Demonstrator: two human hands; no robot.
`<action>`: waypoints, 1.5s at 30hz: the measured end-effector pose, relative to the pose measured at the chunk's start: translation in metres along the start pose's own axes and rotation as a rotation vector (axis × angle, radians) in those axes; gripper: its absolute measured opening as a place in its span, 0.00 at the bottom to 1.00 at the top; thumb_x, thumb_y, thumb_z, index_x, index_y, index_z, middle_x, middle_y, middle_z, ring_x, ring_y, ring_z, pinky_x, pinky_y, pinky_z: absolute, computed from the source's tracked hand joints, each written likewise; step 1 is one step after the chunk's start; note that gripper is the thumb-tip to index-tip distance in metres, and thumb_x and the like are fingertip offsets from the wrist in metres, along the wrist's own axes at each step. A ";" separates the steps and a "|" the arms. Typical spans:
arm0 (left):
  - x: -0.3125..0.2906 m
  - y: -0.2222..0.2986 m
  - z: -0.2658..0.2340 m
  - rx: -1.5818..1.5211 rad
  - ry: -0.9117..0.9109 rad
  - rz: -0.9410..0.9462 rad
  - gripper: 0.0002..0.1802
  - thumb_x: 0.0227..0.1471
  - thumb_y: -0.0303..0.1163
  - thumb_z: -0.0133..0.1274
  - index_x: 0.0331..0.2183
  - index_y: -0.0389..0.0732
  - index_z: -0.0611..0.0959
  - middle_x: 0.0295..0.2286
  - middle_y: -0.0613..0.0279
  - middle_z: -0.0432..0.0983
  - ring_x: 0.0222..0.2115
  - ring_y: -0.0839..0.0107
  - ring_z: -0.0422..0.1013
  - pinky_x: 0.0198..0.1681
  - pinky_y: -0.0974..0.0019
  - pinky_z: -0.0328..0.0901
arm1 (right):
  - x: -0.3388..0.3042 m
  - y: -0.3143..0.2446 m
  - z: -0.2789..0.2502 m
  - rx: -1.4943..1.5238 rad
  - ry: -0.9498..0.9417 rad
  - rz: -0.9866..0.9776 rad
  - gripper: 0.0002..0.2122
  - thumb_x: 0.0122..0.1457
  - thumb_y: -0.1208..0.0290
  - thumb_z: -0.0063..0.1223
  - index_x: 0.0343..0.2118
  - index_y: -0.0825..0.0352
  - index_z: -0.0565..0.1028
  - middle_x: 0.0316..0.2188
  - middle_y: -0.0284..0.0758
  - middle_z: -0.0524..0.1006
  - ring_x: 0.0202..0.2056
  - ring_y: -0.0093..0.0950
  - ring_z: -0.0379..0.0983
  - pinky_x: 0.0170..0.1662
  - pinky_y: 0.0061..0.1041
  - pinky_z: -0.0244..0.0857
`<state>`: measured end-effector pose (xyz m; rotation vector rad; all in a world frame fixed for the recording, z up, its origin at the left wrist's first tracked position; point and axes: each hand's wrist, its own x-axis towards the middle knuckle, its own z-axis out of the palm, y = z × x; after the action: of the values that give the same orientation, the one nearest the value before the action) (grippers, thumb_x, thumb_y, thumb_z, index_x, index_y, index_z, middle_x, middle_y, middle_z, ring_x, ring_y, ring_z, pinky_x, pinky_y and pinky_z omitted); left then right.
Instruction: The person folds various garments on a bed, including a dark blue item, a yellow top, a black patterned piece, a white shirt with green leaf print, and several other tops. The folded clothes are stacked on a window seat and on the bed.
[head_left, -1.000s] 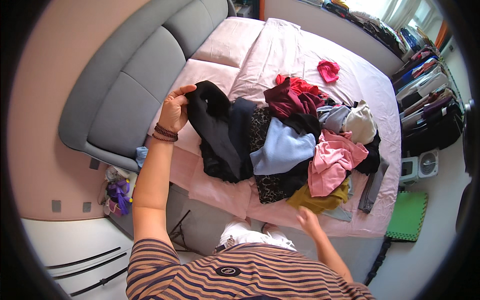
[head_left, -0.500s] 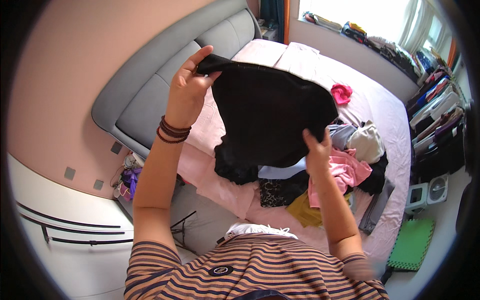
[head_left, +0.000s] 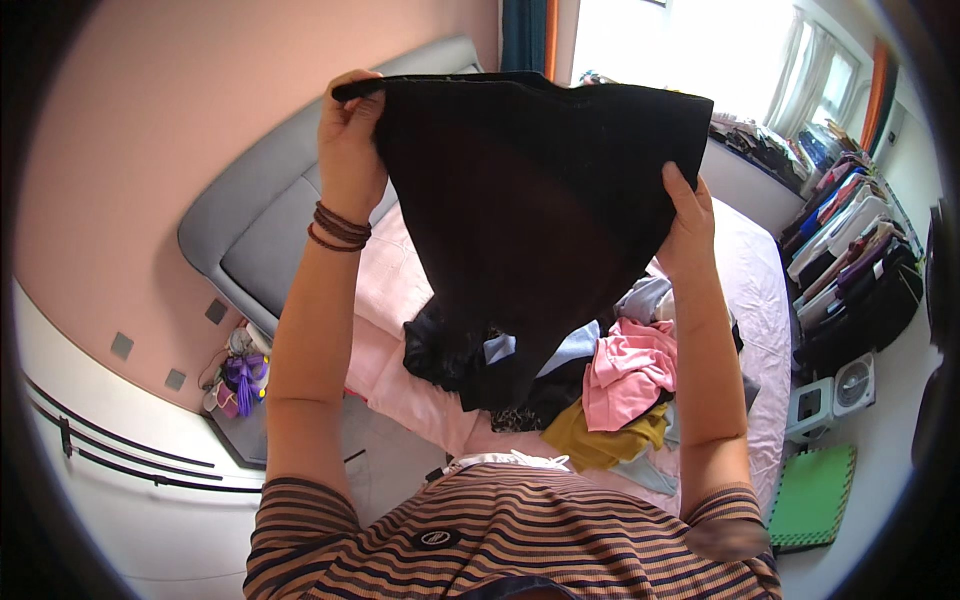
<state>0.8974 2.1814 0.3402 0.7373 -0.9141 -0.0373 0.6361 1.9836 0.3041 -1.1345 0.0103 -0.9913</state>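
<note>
A black garment hangs spread between my raised hands, with a straight hem or waistband along its top edge. Its kind is unclear; it narrows toward the bottom. My left hand pinches the top left corner. Lower on the right side edge, my right hand grips the cloth between thumb and fingers. Below, on the bed, lies a heap of clothes: a pink garment, a mustard garment, a black one at the left and light blue cloth. The hanging cloth hides part of the heap.
The bed has pale pink bedding and a grey padded headboard. Clothes hang on a rack at the right. A white fan and a green foam mat are on the floor there. A purple bag sits at the left.
Both hands have risen, the right one most, and the black garment has been lifted and spread wider, its top edge now nearly level. The view has shifted slightly.
</note>
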 end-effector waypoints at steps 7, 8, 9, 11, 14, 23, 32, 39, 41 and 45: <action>0.009 -0.003 0.093 -0.524 -0.451 -0.234 0.11 0.54 0.30 0.46 0.41 0.41 0.72 0.36 0.60 0.73 0.37 0.69 0.71 0.43 0.66 0.67 | 0.028 0.010 0.065 0.270 -0.450 0.133 0.15 0.54 0.70 0.53 0.44 0.68 0.69 0.35 0.35 0.74 0.35 0.23 0.73 0.36 0.22 0.71; 0.008 -0.005 0.103 -0.487 -0.439 -0.206 0.12 0.54 0.30 0.46 0.41 0.40 0.72 0.37 0.59 0.73 0.37 0.70 0.71 0.43 0.67 0.67 | 0.034 0.017 0.075 0.374 -0.339 0.223 0.13 0.54 0.72 0.53 0.42 0.69 0.71 0.32 0.34 0.76 0.32 0.22 0.74 0.35 0.21 0.71; 0.007 -0.008 0.110 -0.419 -0.401 -0.193 0.12 0.54 0.31 0.45 0.42 0.39 0.72 0.37 0.59 0.73 0.37 0.70 0.71 0.43 0.67 0.66 | 0.029 0.020 0.075 0.356 -0.261 0.208 0.13 0.54 0.72 0.53 0.42 0.69 0.71 0.31 0.34 0.76 0.31 0.22 0.74 0.34 0.21 0.71; 0.004 -0.013 0.114 -0.258 -0.384 -0.172 0.15 0.56 0.34 0.43 0.43 0.37 0.71 0.38 0.58 0.73 0.38 0.71 0.71 0.43 0.68 0.66 | 0.028 0.025 0.077 0.209 -0.298 0.193 0.13 0.54 0.72 0.53 0.41 0.70 0.72 0.30 0.34 0.76 0.30 0.22 0.74 0.34 0.21 0.71; 0.005 -0.019 0.110 -0.028 -0.451 -0.128 0.19 0.57 0.38 0.40 0.46 0.35 0.70 0.39 0.57 0.72 0.38 0.71 0.71 0.44 0.69 0.66 | 0.029 0.027 0.076 -0.045 -0.327 0.117 0.12 0.53 0.71 0.54 0.39 0.71 0.73 0.29 0.34 0.76 0.29 0.23 0.74 0.33 0.21 0.71; -0.084 -0.045 0.031 -0.441 -0.432 -0.461 0.31 0.57 0.50 0.37 0.53 0.37 0.62 0.51 0.58 0.61 0.51 0.65 0.60 0.53 0.63 0.58 | 0.046 -0.012 0.100 -0.411 -0.092 -0.239 0.15 0.51 0.64 0.58 0.33 0.73 0.75 0.25 0.36 0.76 0.25 0.24 0.73 0.28 0.22 0.68; -0.151 -0.099 -0.011 0.155 -0.397 -0.330 0.31 0.47 0.37 0.55 0.51 0.35 0.65 0.48 0.57 0.65 0.47 0.65 0.64 0.50 0.65 0.59 | 0.075 -0.078 0.142 -0.331 0.015 -0.250 0.14 0.55 0.65 0.50 0.36 0.74 0.72 0.26 0.40 0.73 0.28 0.31 0.70 0.32 0.30 0.63; -0.133 -0.063 0.026 0.177 -0.108 -0.312 0.26 0.37 0.20 0.57 0.43 0.30 0.72 0.38 0.56 0.72 0.39 0.67 0.67 0.46 0.68 0.61 | 0.088 -0.096 0.152 -0.136 -0.054 -0.221 0.15 0.55 0.68 0.49 0.38 0.76 0.70 0.35 0.45 0.72 0.35 0.34 0.70 0.34 0.30 0.65; -0.128 -0.054 0.020 0.061 -0.194 -0.292 0.26 0.36 0.20 0.56 0.43 0.31 0.72 0.38 0.58 0.72 0.39 0.67 0.68 0.45 0.67 0.62 | 0.082 -0.107 0.154 -0.118 -0.034 -0.242 0.15 0.56 0.69 0.49 0.39 0.78 0.70 0.37 0.46 0.72 0.37 0.35 0.70 0.37 0.31 0.65; -0.134 -0.055 0.005 0.216 -0.504 -0.388 0.35 0.33 0.27 0.64 0.46 0.32 0.69 0.41 0.56 0.71 0.42 0.65 0.67 0.48 0.66 0.62 | 0.074 -0.136 0.160 0.044 -0.154 -0.293 0.16 0.56 0.70 0.49 0.40 0.80 0.68 0.39 0.48 0.72 0.39 0.38 0.70 0.43 0.31 0.66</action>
<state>0.8242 2.1811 0.2150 1.1286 -1.2515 -0.4916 0.6669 2.0451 0.5157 -1.1905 -0.3076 -1.1536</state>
